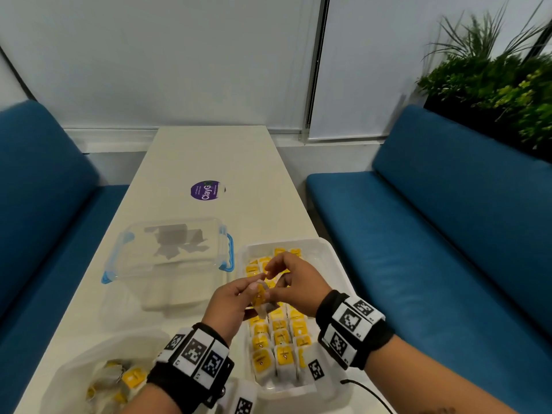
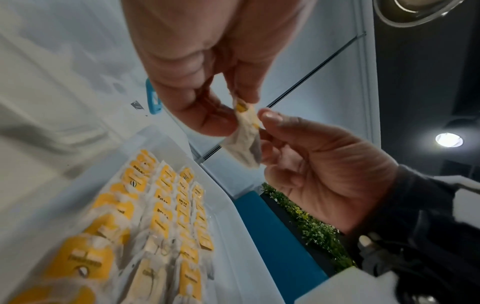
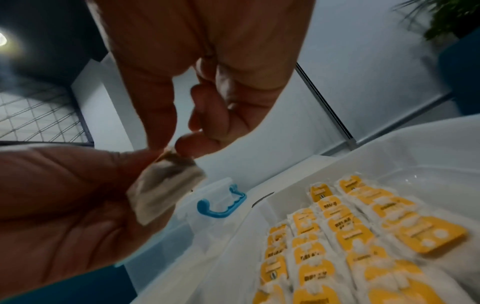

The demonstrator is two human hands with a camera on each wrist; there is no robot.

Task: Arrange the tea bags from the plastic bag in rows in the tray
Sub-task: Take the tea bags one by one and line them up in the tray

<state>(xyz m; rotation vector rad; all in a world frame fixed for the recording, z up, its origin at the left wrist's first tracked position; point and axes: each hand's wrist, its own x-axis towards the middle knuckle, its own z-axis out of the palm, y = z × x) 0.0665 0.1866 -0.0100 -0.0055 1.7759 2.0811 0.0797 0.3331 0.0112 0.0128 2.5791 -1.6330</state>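
Observation:
A tea bag [image 1: 261, 297] with a yellow tag hangs between both hands above the white tray [image 1: 298, 242]. My left hand [image 1: 239, 291] pinches the tea bag [image 2: 244, 142] near its tag. My right hand [image 1: 288, 277] pinches its top edge in the right wrist view, where the tea bag [image 3: 166, 189] lies against the left hand's fingers [image 3: 78, 185]. Rows of yellow-tagged tea bags [image 1: 282, 345] fill the tray [image 3: 389, 148]; its far right part shows bare. The plastic bag [image 1: 89, 369] lies at the lower left with several tea bags [image 1: 133, 377] inside.
A clear box with blue latches [image 1: 167, 252] stands left of the tray, holding grey packets. A purple round sticker [image 1: 206, 190] lies farther back on the white table. Blue benches [image 1: 448, 234] flank the table. A black cable [image 1: 369, 391] runs off my right wrist.

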